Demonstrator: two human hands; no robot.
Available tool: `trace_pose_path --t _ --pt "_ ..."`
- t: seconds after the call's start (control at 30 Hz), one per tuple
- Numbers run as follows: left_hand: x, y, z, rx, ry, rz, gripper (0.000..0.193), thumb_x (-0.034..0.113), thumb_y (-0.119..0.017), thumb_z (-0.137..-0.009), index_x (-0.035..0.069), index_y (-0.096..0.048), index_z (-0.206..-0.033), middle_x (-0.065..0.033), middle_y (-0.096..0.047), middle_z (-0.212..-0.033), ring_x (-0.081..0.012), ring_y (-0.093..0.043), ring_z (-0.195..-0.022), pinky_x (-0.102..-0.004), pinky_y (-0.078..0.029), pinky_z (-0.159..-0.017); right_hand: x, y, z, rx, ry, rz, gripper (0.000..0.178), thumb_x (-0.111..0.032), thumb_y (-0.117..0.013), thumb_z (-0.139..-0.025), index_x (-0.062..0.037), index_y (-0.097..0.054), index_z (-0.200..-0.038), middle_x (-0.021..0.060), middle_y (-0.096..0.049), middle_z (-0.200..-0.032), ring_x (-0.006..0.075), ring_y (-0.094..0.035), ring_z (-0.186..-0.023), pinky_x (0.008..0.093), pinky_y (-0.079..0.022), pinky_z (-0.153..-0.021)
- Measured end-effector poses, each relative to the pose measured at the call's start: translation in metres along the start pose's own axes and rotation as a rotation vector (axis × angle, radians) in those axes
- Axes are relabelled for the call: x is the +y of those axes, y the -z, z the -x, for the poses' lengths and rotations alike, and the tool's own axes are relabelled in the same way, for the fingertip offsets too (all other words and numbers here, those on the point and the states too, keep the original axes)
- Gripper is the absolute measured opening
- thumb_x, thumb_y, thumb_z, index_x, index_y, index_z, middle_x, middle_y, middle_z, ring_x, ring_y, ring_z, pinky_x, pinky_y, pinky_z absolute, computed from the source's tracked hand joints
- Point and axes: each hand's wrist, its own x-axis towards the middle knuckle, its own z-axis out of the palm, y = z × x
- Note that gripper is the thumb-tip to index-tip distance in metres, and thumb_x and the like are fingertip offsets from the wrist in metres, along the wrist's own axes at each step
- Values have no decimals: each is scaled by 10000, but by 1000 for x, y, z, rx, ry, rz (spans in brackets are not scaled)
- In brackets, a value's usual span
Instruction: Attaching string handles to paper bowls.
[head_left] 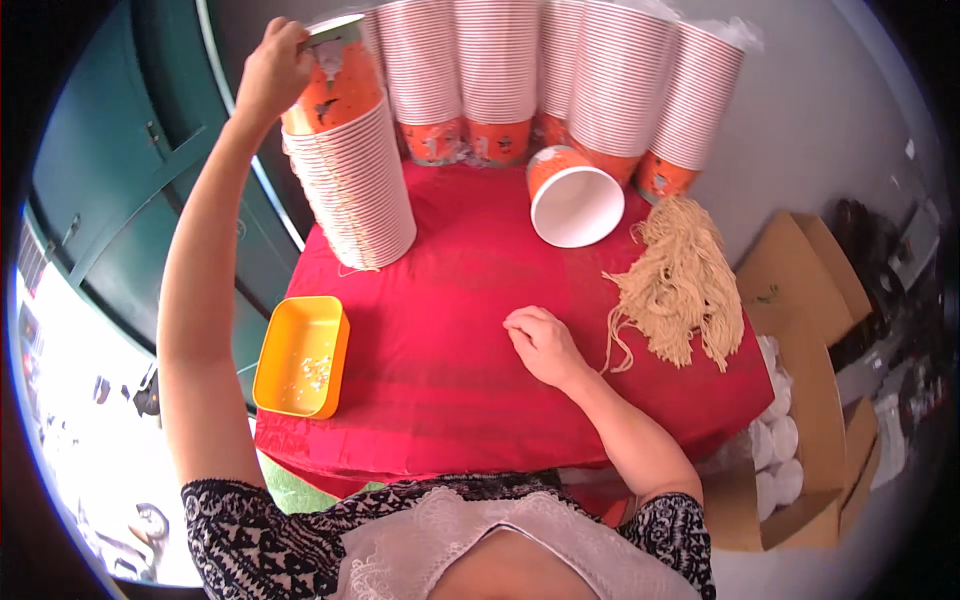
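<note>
Fingers of left hand [275, 75] gripped top cup [345, 85] of stack [350, 190], rear left; those of right hand [545, 345] curled in, over red cloth [450, 270]. Wrapped stacks [497, 60] blocked far edge. Yellow box [339, 370] stood left, loose cup [580, 207] and yarn [685, 285] lay right; cloth spread between, to near edge.

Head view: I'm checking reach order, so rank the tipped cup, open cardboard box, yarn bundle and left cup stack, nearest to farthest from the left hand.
1. Left cup stack, with the left hand at its top.
2. Tipped cup, right of that.
3. Yarn bundle, farther right.
4. Open cardboard box, far right.
</note>
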Motion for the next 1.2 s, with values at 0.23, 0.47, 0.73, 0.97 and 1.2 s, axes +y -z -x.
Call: trace_pose_path --t 0.23,0.47,0.73,0.97,1.2 --pt "6 0 -5 -76 39 -35 249 99 -576 -865 -32 -635 -1068 -185 -608 -1072 -408 -656 -960 -448 -536 -867 -15 17 -8 11 -82 8 184 -45 -631 -902 43 -670 -1059 184 -667 -1072 337 -645 -1022 414 -532 -889" --pt "43 12 3 229 22 -268 444 121 -653 -825 -4 -610 -1249 -194 -536 -1314 -373 -602 -1134 -425 -531 -917 35 71 -60 181 26 403 197 -35 -630 -847 18 -650 -1036 200 -658 -1013 379 -615 -1008 466 -495 -910" --pt "193 -21 50 -80 228 467 125 116 -662 -807 9 -655 -872 -200 -637 -974 -387 -657 -879 -481 -542 -781 96 133 -126 468 134 709 323 23 -644 -805 -8 -562 -1115 167 -580 -1082 374 -561 -1043 465 -470 -914" --pt "256 -115 162 -324 689 745 186 144 -627 -777 -18 -713 -806 -247 -683 -816 -402 -684 -819 -481 -552 -772 98 128 -153 350 319 842 284 -54 -696 -799 -50 -548 -1042 127 -565 -991 328 -561 -967 443 -467 -850" --pt "280 -151 227 -383 1085 933 201 138 -613 -832 -34 -717 -845 -218 -697 -760 -341 -713 -757 -433 -552 -707 106 140 -170 325 418 930 156 -81 -663 -832 -67 -522 -898 121 -542 -850 318 -589 -840 432 -498 -737"
